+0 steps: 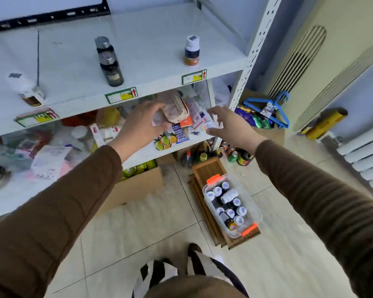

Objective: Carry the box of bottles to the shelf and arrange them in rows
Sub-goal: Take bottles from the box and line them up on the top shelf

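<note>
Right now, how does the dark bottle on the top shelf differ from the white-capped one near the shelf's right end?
The dark bottle has a grey cap and smoky body; the white-capped bottle has an orange-labelled body. The dark bottle looks taller and stands further left. Both stand upright on the shelf, untouched.

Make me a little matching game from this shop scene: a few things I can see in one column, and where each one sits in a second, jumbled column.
Things:
1. dark bottles
2. clear box of bottles
3. blue hangers
4. orange-labelled bottle

Places:
A. on wooden trays on the floor
B. right part of the top shelf
C. on the floor right of the shelf post
D. middle of the top shelf

Pairs: 1-D, 2-A, 3-C, 4-B
</note>
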A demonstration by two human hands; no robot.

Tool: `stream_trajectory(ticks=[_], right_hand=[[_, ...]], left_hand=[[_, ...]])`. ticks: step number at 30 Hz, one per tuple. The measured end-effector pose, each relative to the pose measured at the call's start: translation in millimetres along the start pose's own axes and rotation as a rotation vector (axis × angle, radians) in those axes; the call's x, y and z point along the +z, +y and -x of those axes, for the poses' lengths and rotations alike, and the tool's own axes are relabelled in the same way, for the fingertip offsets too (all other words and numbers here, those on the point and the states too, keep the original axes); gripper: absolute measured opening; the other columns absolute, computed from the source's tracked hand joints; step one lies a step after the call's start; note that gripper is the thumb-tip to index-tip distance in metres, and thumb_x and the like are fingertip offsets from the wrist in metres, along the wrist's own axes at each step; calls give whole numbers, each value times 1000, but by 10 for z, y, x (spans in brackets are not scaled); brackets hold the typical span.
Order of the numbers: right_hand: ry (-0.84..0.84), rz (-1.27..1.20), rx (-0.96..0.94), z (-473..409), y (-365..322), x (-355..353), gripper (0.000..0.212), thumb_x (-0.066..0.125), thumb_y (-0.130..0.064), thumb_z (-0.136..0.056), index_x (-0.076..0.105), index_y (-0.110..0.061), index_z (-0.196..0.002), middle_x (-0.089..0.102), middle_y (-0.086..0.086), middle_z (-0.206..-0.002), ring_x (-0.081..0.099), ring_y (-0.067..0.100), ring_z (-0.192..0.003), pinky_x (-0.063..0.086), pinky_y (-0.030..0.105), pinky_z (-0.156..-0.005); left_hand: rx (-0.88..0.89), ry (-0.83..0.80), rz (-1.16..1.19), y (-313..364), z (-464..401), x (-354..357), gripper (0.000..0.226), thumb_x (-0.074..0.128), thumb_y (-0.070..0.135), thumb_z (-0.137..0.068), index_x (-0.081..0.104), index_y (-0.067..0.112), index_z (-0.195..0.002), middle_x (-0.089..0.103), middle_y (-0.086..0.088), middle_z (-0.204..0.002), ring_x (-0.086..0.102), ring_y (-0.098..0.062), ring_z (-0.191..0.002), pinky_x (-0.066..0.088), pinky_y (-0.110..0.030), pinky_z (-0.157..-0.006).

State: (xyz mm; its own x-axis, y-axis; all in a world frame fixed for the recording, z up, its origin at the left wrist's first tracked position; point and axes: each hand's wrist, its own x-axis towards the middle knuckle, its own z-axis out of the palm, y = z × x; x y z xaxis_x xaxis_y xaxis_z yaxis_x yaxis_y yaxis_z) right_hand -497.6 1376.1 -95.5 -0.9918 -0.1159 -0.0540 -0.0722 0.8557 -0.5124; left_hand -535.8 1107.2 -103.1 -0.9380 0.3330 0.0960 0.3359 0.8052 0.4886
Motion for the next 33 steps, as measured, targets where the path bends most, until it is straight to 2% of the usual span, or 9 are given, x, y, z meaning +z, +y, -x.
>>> stream_trajectory(ticks=[8, 10, 13, 16, 20, 22, 26, 30, 33], right_hand=[[-101, 8, 183, 847, 935, 575, 58, 71, -29, -84, 48, -21, -136, 56, 8, -128, 57, 25, -110, 43, 29, -87], [-131, -8, 240, 1046, 1190, 740, 57, 71, -30, -85, 48, -22, -136, 56, 7, -130, 58, 24, -109, 46, 32, -88], [-179, -57, 308, 1271, 1561, 983, 55, 71, -26, -85, 50, -20, -135, 57, 6, -130, 59, 22, -104, 51, 40, -90], [-250, -100, 378, 1449, 1934, 1241, 50, 70, -25, -84, 52, -24, -130, 60, 3, -124, 59, 20, -99, 51, 35, -85], [-365, -205, 484, 1622, 2406, 1652, 48, 71, -28, -81, 54, -25, -125, 62, 0, -118, 61, 22, -97, 46, 29, -79], [-401, -238, 495, 1683, 2609, 1902, 49, 71, -30, -80, 55, -25, -126, 63, 0, -117, 60, 22, -96, 42, 27, -79], [-492, -248, 488, 1753, 2917, 2413, 49, 68, -33, -81, 55, -26, -128, 63, 4, -116, 61, 26, -102, 49, 35, -86], [-561, -258, 464, 1793, 3108, 2830, 56, 67, -41, -82, 51, -25, -133, 60, 4, -114, 54, 19, -92, 41, 29, -76], [-605, -227, 439, 1788, 3213, 3079, 60, 65, -43, -84, 47, -21, -137, 56, 7, -121, 56, 27, -106, 40, 32, -79]], left_hand=[[-57, -259, 60, 153, 608, 1118, 61, 69, 43, -87, 48, 24, -142, 48, -2, -144, 46, -22, -130, 37, -34, -106], [-80, -331, 86, 237, 767, 1404, 62, 69, 42, -88, 47, 25, -143, 46, -1, -146, 45, -20, -132, 37, -33, -107], [-72, -407, 75, 376, 939, 1831, 61, 68, 42, -88, 47, 24, -143, 44, -1, -147, 46, -21, -131, 38, -30, -101], [-48, -472, 37, 537, 997, 2289, 61, 69, 41, -88, 48, 22, -142, 49, -3, -144, 50, -24, -126, 42, -36, -101], [-91, -557, 63, 674, 974, 2920, 61, 72, 32, -87, 49, 17, -141, 50, -8, -143, 48, -26, -127, 38, -30, -95], [-103, -587, 54, 688, 929, 3232, 61, 74, 31, -86, 50, 16, -140, 48, -8, -145, 48, -27, -128, 41, -32, -99], [-115, -627, 14, 663, 823, 3830, 60, 71, 35, -86, 50, 18, -140, 49, -6, -145, 51, -27, -126, 45, -40, -99], [-124, -641, 0, 592, 693, 4356, 56, 69, 35, -87, 51, 18, -136, 52, -5, -140, 51, -25, -123, 45, -37, -96], [-135, -660, 5, 511, 588, 4715, 53, 70, 32, -87, 53, 14, -133, 55, -10, -135, 51, -27, -121, 44, -36, -95]])
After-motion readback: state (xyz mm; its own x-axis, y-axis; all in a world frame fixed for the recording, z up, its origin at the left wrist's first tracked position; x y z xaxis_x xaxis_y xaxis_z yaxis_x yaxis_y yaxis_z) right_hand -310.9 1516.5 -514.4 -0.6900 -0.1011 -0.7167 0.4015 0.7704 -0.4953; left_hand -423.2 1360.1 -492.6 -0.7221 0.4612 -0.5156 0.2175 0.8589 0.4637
